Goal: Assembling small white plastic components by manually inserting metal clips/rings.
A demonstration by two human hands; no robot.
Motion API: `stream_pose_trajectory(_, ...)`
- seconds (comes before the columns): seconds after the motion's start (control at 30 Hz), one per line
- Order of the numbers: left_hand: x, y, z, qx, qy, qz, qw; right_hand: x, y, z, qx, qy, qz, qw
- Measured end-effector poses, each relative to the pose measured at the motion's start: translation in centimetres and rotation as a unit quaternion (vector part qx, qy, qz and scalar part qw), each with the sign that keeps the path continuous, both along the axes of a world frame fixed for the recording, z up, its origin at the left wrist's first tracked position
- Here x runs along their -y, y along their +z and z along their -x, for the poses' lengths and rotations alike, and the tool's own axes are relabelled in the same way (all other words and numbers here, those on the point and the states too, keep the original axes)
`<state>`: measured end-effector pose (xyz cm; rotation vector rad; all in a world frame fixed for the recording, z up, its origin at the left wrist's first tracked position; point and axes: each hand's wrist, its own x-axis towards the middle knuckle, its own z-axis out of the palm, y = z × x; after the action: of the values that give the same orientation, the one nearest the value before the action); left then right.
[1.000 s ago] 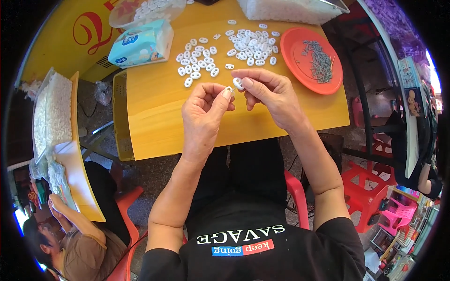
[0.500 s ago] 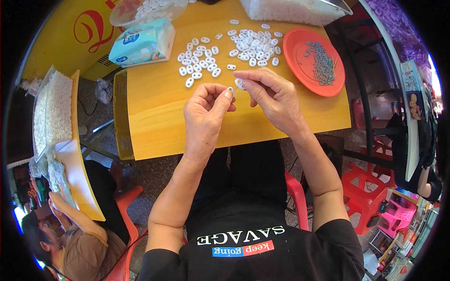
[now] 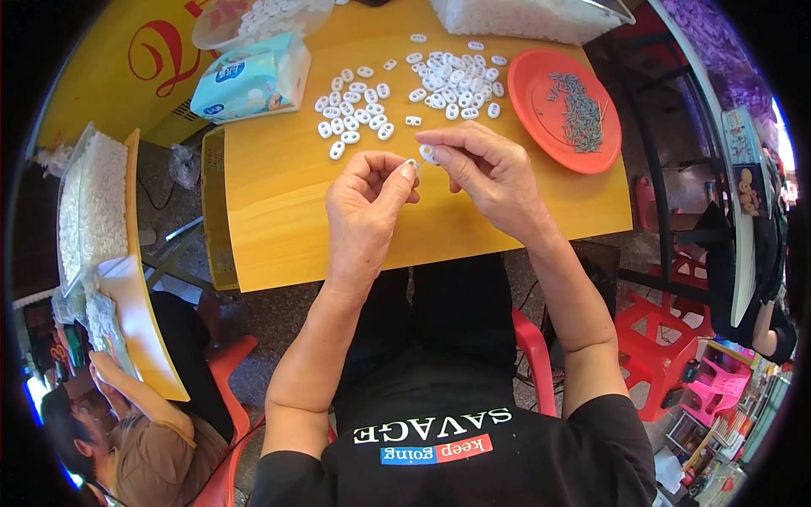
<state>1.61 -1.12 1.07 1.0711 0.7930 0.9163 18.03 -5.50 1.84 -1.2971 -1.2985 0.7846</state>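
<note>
Head view: white piece point(image 3: 427, 155) between right fingers point(image 3: 466, 141)

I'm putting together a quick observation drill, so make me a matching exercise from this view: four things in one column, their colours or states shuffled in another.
Column one:
1. plate
2. tissue pack
3. right hand
4. tabletop

Column two:
A. light blue and white
B. yellow, under the plate
C. pinching a white piece
D. red, bearing small grey pieces

Right pairs: 1-D, 2-A, 3-C, 4-B.
</note>
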Motion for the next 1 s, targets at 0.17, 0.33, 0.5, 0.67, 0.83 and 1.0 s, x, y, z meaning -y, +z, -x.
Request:
stream_pose_trajectory(0.17, -0.1, 0.0, 0.4, 0.007, -0.008, 0.016, 1.0, 0.0, 0.2, -1.4, 0.08, -0.024, 0.035, 0.996)
stream_pose_trajectory(0.33, -0.4, -0.1, 1.1, 0.061, -0.027, 0.085, 0.994, 0.4, -1.2, -2.3, 0.271, -0.023, 0.026, 0.962)
stream_pose_trajectory(0.5, -0.4, 0.1, 1.1, 0.059, -0.034, 0.093, 0.993, 0.4, -0.7, -2.4, 0.315, -0.036, -0.026, 0.948)
stream_pose_trajectory(0.67, -0.2, 0.7, 1.1, 0.037, -0.033, 0.056, 0.997, -0.5, 1.7, -1.8, 0.21, 0.033, -0.061, 0.975)
stream_pose_trajectory(0.83, -0.1, 1.1, 1.0, 0.011, -0.048, 0.023, 0.999, -0.9, 2.1, -1.9, 0.208, 0.093, -0.096, 0.969)
stream_pose_trajectory(1.0, 0.1, 1.3, 1.2, -0.008, -0.054, -0.009, 0.998, -0.6, 2.2, -1.8, 0.113, 0.115, 0.008, 0.987)
